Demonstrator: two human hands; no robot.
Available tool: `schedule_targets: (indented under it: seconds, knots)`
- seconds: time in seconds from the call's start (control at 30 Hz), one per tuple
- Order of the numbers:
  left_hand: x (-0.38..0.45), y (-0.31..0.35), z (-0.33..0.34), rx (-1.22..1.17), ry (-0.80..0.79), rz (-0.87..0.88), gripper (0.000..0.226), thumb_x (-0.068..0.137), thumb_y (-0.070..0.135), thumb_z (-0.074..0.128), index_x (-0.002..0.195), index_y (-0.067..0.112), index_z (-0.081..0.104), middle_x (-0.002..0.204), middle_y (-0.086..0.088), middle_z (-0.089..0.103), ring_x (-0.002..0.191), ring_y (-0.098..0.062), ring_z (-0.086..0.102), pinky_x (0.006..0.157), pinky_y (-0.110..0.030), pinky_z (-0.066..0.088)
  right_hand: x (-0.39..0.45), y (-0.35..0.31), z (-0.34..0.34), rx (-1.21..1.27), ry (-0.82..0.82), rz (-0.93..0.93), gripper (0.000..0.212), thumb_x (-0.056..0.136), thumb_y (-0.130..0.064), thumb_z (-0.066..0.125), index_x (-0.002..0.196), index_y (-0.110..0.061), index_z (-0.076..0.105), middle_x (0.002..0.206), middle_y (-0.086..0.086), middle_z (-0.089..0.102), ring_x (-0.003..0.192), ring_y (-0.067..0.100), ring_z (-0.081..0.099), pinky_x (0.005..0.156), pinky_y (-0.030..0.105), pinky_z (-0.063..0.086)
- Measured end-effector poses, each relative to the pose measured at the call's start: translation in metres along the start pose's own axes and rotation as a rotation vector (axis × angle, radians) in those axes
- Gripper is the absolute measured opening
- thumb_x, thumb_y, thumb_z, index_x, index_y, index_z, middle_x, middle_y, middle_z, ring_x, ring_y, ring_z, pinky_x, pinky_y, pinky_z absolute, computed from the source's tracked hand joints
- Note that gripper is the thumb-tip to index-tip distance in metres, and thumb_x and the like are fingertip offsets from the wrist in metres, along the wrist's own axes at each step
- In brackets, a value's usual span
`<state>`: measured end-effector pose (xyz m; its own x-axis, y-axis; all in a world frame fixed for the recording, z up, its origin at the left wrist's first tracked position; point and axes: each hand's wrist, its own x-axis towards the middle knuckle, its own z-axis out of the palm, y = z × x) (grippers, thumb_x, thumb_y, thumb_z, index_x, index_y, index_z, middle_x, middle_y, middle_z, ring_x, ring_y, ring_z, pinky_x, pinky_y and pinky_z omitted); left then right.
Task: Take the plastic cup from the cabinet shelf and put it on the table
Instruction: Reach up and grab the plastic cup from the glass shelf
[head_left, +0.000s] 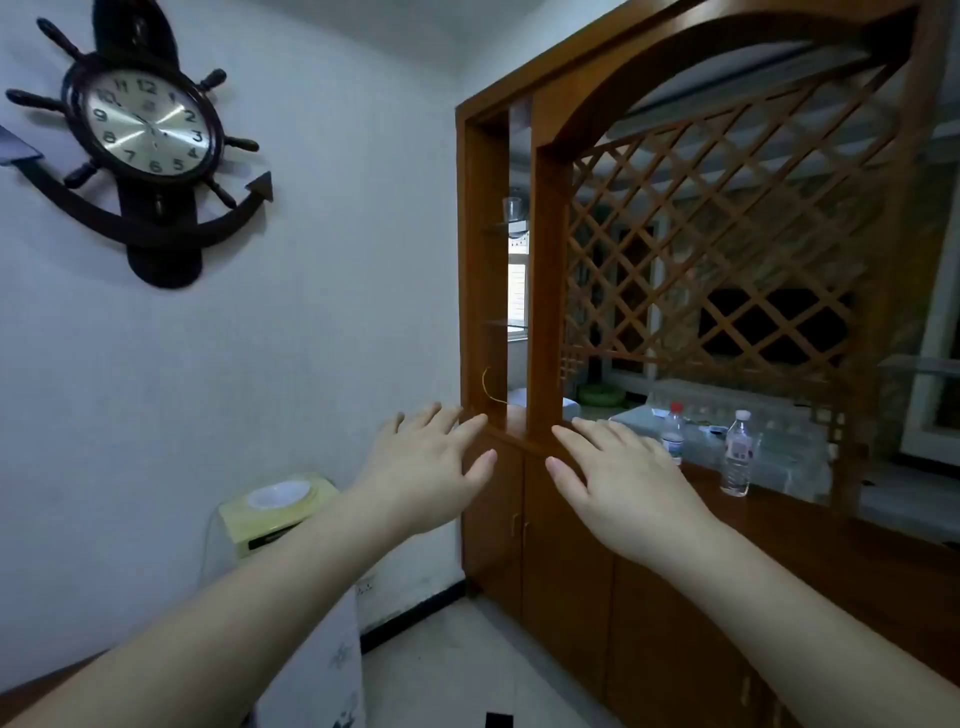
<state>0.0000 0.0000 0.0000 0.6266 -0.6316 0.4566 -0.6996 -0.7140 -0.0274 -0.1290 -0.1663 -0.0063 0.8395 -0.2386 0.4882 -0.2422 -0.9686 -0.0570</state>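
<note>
A clear plastic cup (513, 209) stands upright on the upper glass shelf (500, 226) in the narrow left bay of a wooden cabinet (545, 270). My left hand (431, 467) and my right hand (621, 478) are stretched out in front of me, palms down, fingers spread, holding nothing. Both hands hover at the height of the cabinet's counter, well below the cup. No table top is clearly visible.
Two water bottles (737, 453) stand on the cabinet counter to the right. A lattice panel (727, 260) fills the cabinet's arch. A yellow-green water dispenser (278, 512) stands by the white wall, below an anchor-shaped clock (143, 130). Lower doors (566, 582) are closed.
</note>
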Motion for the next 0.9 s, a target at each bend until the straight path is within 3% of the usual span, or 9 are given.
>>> schedule_targets:
  seconds: [0.33,0.5,0.67,0.9]
  knots:
    - [0.106,0.036,0.064,0.035,0.022,-0.023,0.063,0.09,0.064,0.015,0.147,0.037,0.022,0.159,0.001,0.027,0.145,-0.021,0.021,0.115,-0.05,0.021,0.084,0.095,0.043,-0.042,0.024,0.018,0.058,0.096,-0.057,0.017,0.148,-0.032,0.026,0.154,-0.002,0.035,0.142,0.021,0.026,0.113,0.043,0.019]
    - [0.149,0.019,0.094,0.064,-0.086,-0.014,0.069,0.087,0.072,0.011,0.148,0.041,0.013,0.162,0.003,0.016,0.147,-0.022,0.011,0.116,-0.05,0.01,0.135,0.105,0.078,0.025,-0.008,-0.003,0.059,0.096,-0.059,0.019,0.149,-0.033,0.024,0.155,-0.003,0.034,0.141,0.02,0.03,0.112,0.043,0.023]
    - [0.186,-0.02,0.12,0.051,-0.09,-0.041,0.068,0.087,0.07,0.013,0.148,0.04,0.014,0.162,0.001,0.018,0.147,-0.023,0.012,0.118,-0.052,0.011,0.195,0.094,0.119,0.041,-0.025,-0.025,0.06,0.094,-0.062,0.02,0.148,-0.035,0.024,0.156,-0.004,0.032,0.141,0.02,0.03,0.112,0.043,0.023]
    - [0.233,-0.12,0.15,0.036,-0.024,-0.067,0.062,0.092,0.063,0.018,0.148,0.037,0.019,0.161,0.001,0.022,0.146,-0.022,0.015,0.117,-0.051,0.012,0.302,0.03,0.182,0.043,-0.012,-0.136,0.057,0.096,-0.056,0.024,0.148,-0.031,0.027,0.154,-0.004,0.035,0.141,0.019,0.028,0.112,0.042,0.024]
